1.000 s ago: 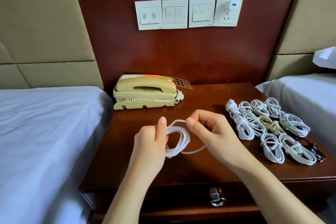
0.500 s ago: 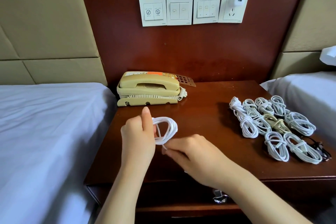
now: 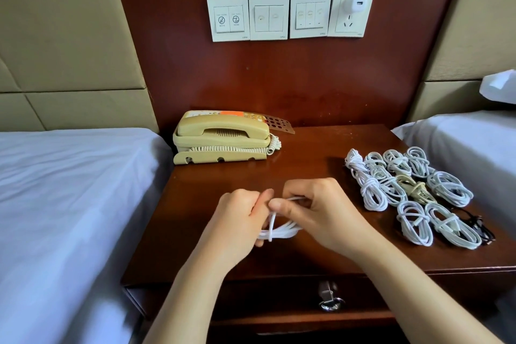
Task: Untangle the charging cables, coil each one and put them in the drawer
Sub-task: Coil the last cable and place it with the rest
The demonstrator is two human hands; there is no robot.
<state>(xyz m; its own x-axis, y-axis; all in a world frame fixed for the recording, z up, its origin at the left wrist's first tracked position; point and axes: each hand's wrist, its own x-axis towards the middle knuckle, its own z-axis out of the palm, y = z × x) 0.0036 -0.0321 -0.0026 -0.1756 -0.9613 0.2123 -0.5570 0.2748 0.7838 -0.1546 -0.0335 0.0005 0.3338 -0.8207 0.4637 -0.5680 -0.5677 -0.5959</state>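
Table (image 3: 307, 167) is showing reddish-brown wood; telephone (image 3: 220, 134) is showing cream with an orange label; held cable (image 3: 279, 232) and coiled cables (image 3: 374, 198) are showing white, beige cable (image 3: 416, 190) and black cable (image 3: 480, 225) excepted; bed sheet (image 3: 69, 190) is showing white.

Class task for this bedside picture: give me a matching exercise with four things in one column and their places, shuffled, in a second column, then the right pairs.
Things:
1 telephone
2 charger
3 single white cable
4 bundled cables

Places:
A in the wall socket
B right side of the nightstand top
C held between the left hand and right hand
D back left of the nightstand top

Pairs: 1-D; 2-A; 3-C; 4-B
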